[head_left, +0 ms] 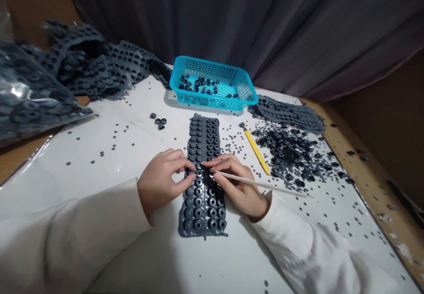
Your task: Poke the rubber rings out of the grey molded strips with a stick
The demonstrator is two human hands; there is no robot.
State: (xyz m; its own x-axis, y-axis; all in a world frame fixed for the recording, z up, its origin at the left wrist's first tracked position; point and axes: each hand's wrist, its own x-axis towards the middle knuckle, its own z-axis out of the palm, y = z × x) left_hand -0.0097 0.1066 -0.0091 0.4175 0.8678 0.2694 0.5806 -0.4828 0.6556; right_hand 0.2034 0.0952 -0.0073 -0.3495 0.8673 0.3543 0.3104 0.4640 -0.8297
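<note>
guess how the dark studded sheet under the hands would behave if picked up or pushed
The studded sheet would probably flex rather than stay stiff, since similar dark sheets at the back left lie bent and bunched. Pushed, it seems unlikely to roll or tip, because it lies flat on the white surface.

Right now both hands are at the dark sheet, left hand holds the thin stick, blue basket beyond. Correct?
No: the right hand holds the thin stick, not the left hand, as the head view shows. Both at the dark sheet, blue basket beyond: correct.
</note>
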